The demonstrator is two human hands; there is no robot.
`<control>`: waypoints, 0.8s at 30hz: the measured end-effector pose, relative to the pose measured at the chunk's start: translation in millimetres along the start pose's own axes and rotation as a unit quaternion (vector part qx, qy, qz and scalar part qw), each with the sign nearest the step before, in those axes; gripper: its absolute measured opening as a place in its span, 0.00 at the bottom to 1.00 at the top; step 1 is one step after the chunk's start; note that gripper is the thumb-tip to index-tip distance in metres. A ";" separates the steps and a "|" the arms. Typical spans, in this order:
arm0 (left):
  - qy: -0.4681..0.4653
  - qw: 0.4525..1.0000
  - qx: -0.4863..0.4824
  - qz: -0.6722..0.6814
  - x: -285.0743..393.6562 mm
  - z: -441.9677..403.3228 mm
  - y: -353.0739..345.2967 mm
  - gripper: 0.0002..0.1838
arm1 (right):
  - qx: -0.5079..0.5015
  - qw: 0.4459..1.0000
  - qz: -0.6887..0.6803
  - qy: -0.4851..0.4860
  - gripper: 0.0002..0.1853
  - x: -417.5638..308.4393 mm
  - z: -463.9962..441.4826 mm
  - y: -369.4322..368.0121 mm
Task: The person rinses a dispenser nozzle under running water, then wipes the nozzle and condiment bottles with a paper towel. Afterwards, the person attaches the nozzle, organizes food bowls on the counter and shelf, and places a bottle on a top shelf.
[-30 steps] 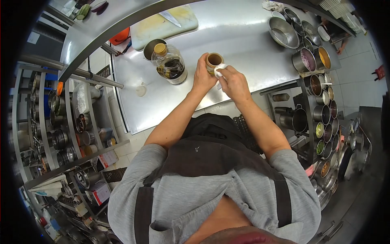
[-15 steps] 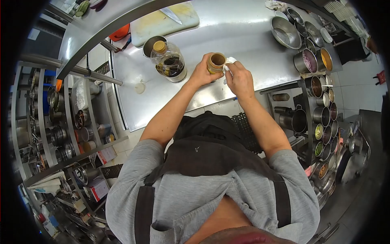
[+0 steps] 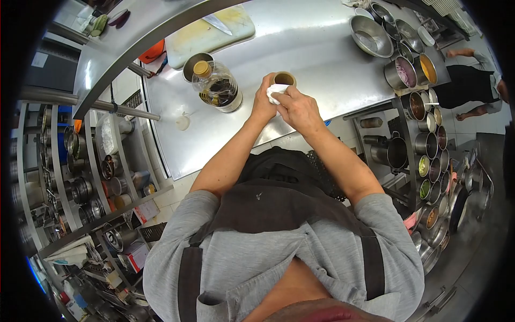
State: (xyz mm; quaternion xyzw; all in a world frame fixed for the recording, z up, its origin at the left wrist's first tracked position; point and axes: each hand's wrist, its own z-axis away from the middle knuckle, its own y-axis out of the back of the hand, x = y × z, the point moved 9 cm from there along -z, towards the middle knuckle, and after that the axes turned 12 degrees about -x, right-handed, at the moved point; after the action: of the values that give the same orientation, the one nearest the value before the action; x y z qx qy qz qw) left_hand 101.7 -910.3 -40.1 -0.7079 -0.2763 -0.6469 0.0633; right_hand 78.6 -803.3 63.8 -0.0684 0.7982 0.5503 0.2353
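Over the steel worktop (image 3: 316, 59), my left hand (image 3: 263, 101) is wrapped round a small open jar (image 3: 284, 79) with brownish contents or a brown inner wall; I cannot tell which. My right hand (image 3: 300, 111) pinches a crumpled white wipe (image 3: 277, 93), paper or cloth, pressed against the near side of the jar. The wipe and fingers hide most of the jar's body. Left of my hands stands a big clear plastic bottle (image 3: 221, 88) with a yellow cap and dark liquid. Behind that bottle is a metal pot (image 3: 196, 65).
A knife (image 3: 217, 24) lies on a cutting board (image 3: 182, 44) at the back left. Metal bowls (image 3: 371, 36) and pots of chopped food (image 3: 401, 73) crowd the right end. A small translucent lid (image 3: 183, 122) sits at left. Another person (image 3: 472, 80) is at far right.
My right hand has brought the white wipe from the jar's right side round to its near side. Another person has come into view at far right. The view has shifted slightly.
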 end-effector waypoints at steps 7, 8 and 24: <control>0.003 0.998 0.003 -0.056 10.4 1.0 7.8 0.41 | 0.067 0.989 -0.025 -0.126 0.13 63.8 17.6 41.7; 0.010 0.998 -0.003 -0.056 9.5 1.8 7.2 0.40 | 0.064 0.990 -0.017 -0.128 0.13 65.2 14.3 48.7; 0.013 0.996 0.065 -0.067 14.7 6.5 6.7 0.37 | 0.005 0.996 0.020 -0.091 0.10 15.4 4.8 3.9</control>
State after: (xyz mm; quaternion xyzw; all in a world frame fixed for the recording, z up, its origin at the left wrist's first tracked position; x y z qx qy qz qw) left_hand 110.7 -908.4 -25.3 -0.6739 -0.3641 -0.6392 0.0694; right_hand 65.1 -795.1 58.8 -0.0010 0.7775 0.5548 0.2961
